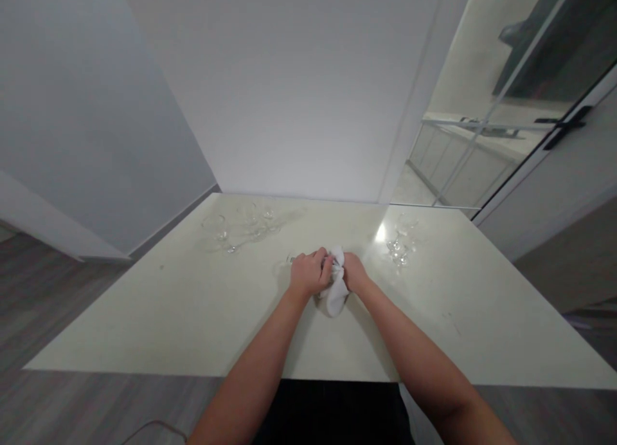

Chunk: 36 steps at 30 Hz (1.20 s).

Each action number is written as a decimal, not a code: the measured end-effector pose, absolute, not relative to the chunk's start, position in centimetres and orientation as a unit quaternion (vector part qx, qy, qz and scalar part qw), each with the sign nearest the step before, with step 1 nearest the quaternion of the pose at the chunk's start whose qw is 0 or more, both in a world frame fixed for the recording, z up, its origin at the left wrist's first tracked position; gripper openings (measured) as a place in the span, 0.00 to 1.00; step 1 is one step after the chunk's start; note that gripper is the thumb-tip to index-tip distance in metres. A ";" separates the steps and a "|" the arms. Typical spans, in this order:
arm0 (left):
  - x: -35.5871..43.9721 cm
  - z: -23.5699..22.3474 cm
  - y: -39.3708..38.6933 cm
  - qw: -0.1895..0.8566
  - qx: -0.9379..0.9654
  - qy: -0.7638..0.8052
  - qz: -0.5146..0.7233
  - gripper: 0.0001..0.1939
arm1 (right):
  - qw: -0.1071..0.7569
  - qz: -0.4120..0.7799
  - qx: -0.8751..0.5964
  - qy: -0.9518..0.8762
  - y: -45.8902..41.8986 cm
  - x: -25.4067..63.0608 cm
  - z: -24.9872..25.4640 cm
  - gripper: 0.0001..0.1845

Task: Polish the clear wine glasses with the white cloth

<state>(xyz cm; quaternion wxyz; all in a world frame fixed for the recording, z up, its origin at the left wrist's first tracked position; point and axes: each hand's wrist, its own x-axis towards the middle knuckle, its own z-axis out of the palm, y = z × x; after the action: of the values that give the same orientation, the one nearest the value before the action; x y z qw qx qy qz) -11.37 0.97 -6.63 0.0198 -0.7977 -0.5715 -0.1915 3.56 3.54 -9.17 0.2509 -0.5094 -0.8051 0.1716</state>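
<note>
Over the middle of a pale table [168,310], my left hand [310,272] and my right hand [353,272] are both closed round a white cloth [335,290] bunched between them. A bit of clear glass [290,260] pokes out to the left of my left hand; what else the cloth wraps is hidden. The cloth hangs down below both hands towards the tabletop.
Several clear glasses [241,229] stand at the back left of the table. More clear glasses [399,244] stand at the back right, beside a bright light reflection. White walls close in behind, with a glass door and black handle [563,127] to the right.
</note>
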 end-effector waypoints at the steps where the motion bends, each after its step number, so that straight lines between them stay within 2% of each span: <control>1: -11.3 -6.6 1.0 0.018 -0.795 -0.578 -0.183 0.21 | 0.218 0.133 -0.517 -0.817 3.4 3.7 -8.9 0.09; 6: -11.1 -6.4 0.8 0.010 -0.789 -0.592 -0.164 0.23 | 0.135 0.061 -0.519 -0.842 3.2 4.3 -7.8 0.07; 13: -11.2 -6.2 0.9 -0.016 -0.781 -0.598 -0.179 0.25 | 0.113 0.069 -0.527 -0.839 3.5 4.3 -7.8 0.09; 17: -11.5 -6.3 1.1 -0.046 -0.773 -0.592 -0.222 0.23 | 0.191 0.128 -0.540 -0.810 3.7 4.2 -8.7 0.09; 22: -12.3 -6.8 1.6 -0.137 -0.728 -0.546 -0.392 0.19 | 0.472 0.313 -0.408 -0.716 4.8 4.2 -10.1 0.13; 24: -12.4 -7.0 1.8 -0.195 -0.695 -0.501 -0.478 0.27 | 0.543 0.360 -0.390 -0.651 5.2 4.0 -10.6 0.15; 26: -12.2 -7.2 2.1 -0.250 -0.649 -0.456 -0.556 0.38 | 0.566 0.380 -0.390 -0.619 5.4 3.8 -10.8 0.15; 27: -12.1 -7.3 2.3 -0.274 -0.621 -0.438 -0.589 0.39 | 0.571 0.384 -0.390 -0.612 5.3 3.6 -10.8 0.16; 31: -11.1 -7.6 2.7 -0.383 -0.533 -0.373 -0.656 0.29 | 0.562 0.376 -0.373 -0.635 4.5 2.8 -10.5 0.16; 33: -10.7 -7.8 2.8 -0.446 -0.502 -0.339 -0.659 0.26 | 0.522 0.375 -0.357 -0.678 3.9 2.3 -10.3 0.15; 36: -10.4 -8.0 2.7 -0.501 -0.482 -0.317 -0.646 0.25 | 0.467 0.412 -0.338 -0.705 3.4 1.7 -10.2 0.12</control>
<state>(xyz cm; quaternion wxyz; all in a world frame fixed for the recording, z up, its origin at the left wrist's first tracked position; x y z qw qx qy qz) -10.44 2.67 -7.96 -0.5007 -0.4819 -0.3165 -0.6457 1.75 3.42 -10.16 0.4670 -0.3385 -0.7051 0.4124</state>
